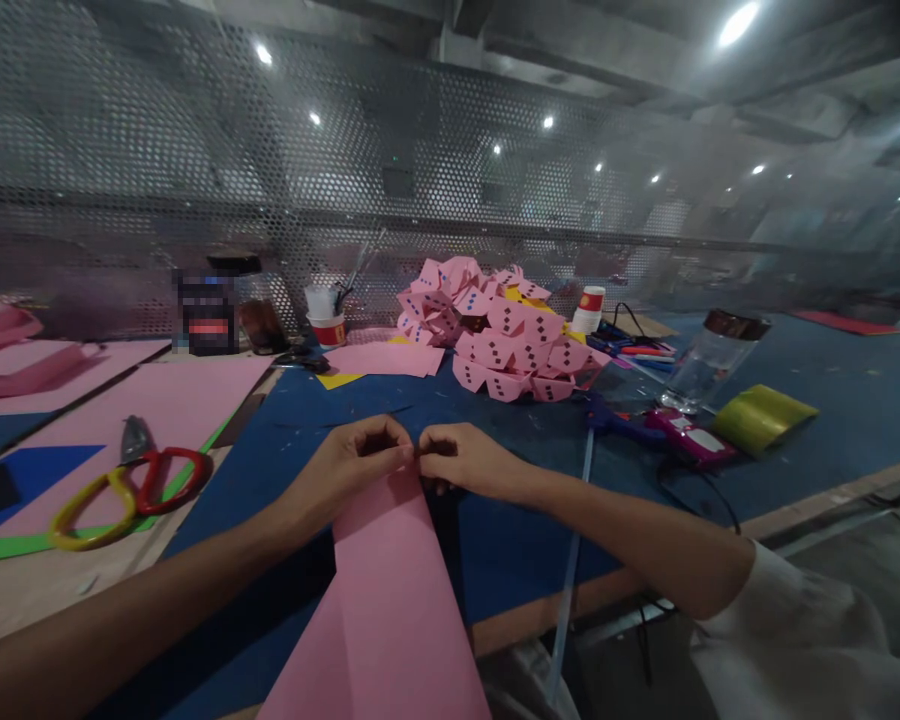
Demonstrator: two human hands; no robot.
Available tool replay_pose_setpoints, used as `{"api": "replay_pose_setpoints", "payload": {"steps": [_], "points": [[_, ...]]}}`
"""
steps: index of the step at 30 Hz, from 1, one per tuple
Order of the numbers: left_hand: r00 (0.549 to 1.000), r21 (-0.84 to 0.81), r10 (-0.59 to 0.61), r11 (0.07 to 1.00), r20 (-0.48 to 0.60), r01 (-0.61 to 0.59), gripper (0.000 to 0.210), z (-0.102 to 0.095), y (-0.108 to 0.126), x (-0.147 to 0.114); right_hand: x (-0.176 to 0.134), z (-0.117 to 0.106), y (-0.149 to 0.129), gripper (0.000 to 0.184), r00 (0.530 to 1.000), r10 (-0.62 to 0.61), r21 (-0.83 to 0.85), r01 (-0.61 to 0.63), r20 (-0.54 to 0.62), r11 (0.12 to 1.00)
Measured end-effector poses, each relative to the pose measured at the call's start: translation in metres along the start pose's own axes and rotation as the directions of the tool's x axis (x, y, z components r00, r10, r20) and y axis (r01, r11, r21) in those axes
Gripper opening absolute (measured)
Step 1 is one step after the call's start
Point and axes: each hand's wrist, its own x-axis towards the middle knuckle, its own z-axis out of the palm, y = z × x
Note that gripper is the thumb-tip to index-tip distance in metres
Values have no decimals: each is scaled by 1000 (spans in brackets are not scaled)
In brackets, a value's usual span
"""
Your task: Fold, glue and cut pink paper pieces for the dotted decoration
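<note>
Nearest me, a long piece of folded pink paper runs from the bottom of my view out over the near part of the blue surface, narrowing toward its far end. At that far end my left hand grips it between thumb and fingers, and my right hand is curled in with its fingertips pinched at the right corner, the two hands almost meeting. To my right, a thin translucent stick slants over the near edge, beside my right forearm.

On the left lie scissors with one red and one yellow handle, on top of pink sheets with green and blue ones showing. Right of my hands there is a purple device, with a gold-yellow roll just beside it and a clear jar with a brown lid a little farther.

Beyond my hands sits a heap of pink folded pieces marked with dark diamonds, between two groups of paper cups. Farthest stands a perforated metal screen.
</note>
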Motion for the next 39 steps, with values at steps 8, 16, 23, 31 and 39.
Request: {"api": "replay_pose_setpoints", "payload": {"steps": [8,16,23,31,39], "points": [[1000,-61,1,998,-6,-2,15,1,0,-3,-1,1,-4,4,1000,-25,51,25,18,998],[1000,-70,19,997,-15,-20,17,1,0,-4,-5,1,-7,14,999,23,-57,-20,49,998],[999,-60,36,997,-38,-38,18,6,6,-7,-4,2,-5,19,999,-33,-57,34,28,998],[983,-120,28,992,-181,-51,17,-7,7,-5,-4,5,-3,14,996,-29,26,27,85,999],[978,-120,3,992,-209,-29,25,-9,1,0,-4,3,-9,12,999,-26,5,26,33,1000]]}}
